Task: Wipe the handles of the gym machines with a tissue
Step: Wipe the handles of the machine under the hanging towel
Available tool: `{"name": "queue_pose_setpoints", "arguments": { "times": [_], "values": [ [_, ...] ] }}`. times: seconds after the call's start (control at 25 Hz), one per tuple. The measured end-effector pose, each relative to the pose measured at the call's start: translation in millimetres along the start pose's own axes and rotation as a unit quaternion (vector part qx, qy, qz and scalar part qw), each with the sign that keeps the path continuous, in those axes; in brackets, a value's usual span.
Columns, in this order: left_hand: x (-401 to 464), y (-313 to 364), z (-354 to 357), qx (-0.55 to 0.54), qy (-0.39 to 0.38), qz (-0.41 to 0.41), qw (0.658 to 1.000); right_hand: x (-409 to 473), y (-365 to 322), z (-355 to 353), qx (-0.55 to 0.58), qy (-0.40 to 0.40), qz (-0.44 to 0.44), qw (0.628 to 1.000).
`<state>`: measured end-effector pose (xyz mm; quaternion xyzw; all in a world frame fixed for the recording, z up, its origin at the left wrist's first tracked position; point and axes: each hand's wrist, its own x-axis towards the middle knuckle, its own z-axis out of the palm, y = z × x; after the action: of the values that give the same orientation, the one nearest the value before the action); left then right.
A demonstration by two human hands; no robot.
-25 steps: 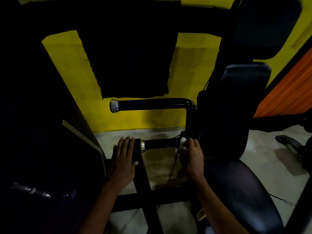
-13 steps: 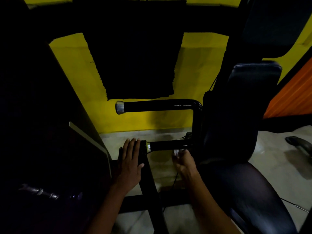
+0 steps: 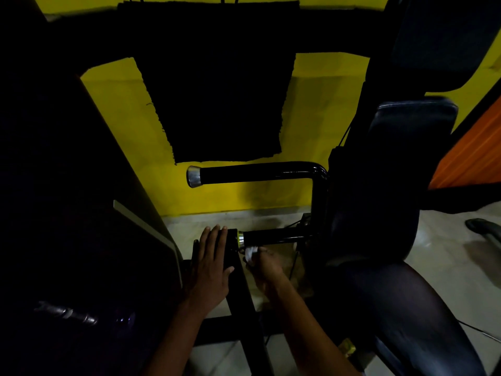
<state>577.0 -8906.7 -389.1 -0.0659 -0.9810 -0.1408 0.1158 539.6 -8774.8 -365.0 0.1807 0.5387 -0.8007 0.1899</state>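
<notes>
The right hand (image 3: 264, 263) pinches a crumpled white tissue (image 3: 250, 251) just below the silver-capped end of the lower black tubular handle (image 3: 273, 236), whose long axis runs sideways toward the dark padded seat (image 3: 393, 185). The left hand (image 3: 211, 264), fingers straight, rests flat on the black frame bar (image 3: 241, 289) left of this handle. A longer upper black handle (image 3: 257, 173) waits above, before the yellow wall (image 3: 320, 137).

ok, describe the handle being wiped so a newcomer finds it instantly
Start at the black padded seat on the right. Two black handles jut left from its frame; take the lower handle, near the floor. Unlike the upper handle with its silver cap, this one has a gold end ring, and the right hand holds a white tissue below it.
</notes>
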Motion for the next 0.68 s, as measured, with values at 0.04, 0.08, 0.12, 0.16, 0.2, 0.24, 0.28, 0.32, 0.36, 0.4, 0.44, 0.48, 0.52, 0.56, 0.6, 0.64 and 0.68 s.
{"name": "queue_pose_setpoints", "arguments": {
  "times": [0.04,0.08,0.12,0.16,0.2,0.24,0.28,0.32,0.36,0.4,0.44,0.48,0.52,0.56,0.6,0.64,0.68],
  "values": [
    [0,0,0,0.005,-0.001,-0.003,1.000,-6,-5,1,0.008,0.033,0.019,0.999],
    [1,1,0,0.007,-0.001,-0.008,1.000,-13,-11,0,-0.002,0.072,0.029,0.997],
    [1,1,0,0.009,-0.003,-0.013,1.000,-20,-18,-2,-0.023,0.094,0.020,0.995],
    [1,2,0,0.010,-0.007,-0.018,1.000,-26,-25,-4,-0.060,0.097,-0.002,0.993],
    [1,3,0,0.012,-0.009,-0.019,1.000,-33,-33,-6,-0.111,0.096,-0.036,0.989],
    [1,3,-1,0.015,-0.010,-0.016,1.000,-36,-37,-8,-0.184,0.102,-0.081,0.974],
    [0,3,-1,0.018,-0.011,-0.013,1.000,-38,-42,-10,-0.276,0.120,-0.138,0.944],
    [0,2,-1,0.019,-0.013,-0.011,1.000,-39,-46,-12,-0.366,0.147,-0.206,0.895],
    [0,2,-1,0.018,-0.014,-0.011,1.000,-40,-50,-12,-0.442,0.160,-0.278,0.838],
    [0,1,-1,0.019,-0.015,-0.011,1.000,-41,-53,-12,-0.508,0.165,-0.340,0.774],
    [0,1,0,0.020,-0.016,-0.009,1.000,-40,-52,-10,-0.567,0.155,-0.383,0.713],
    [0,0,1,0.019,-0.016,-0.008,1.000,-37,-48,-9,-0.626,0.124,-0.406,0.653],
    [0,0,2,0.016,-0.016,-0.007,1.000,-34,-42,-6,-0.674,0.095,-0.426,0.596],
    [0,0,2,0.015,-0.016,-0.005,1.000,-31,-34,-5,-0.704,0.060,-0.437,0.556],
    [0,0,2,0.017,-0.014,-0.003,1.000,-30,-29,-4,-0.723,0.030,-0.433,0.537],
    [0,0,1,0.019,-0.010,-0.001,1.000,-27,-25,-6,-0.735,0.012,-0.426,0.528],
    [0,0,1,0.021,-0.003,0.001,1.000,-25,-24,-10,-0.737,0.008,-0.421,0.529]
  ]
}}
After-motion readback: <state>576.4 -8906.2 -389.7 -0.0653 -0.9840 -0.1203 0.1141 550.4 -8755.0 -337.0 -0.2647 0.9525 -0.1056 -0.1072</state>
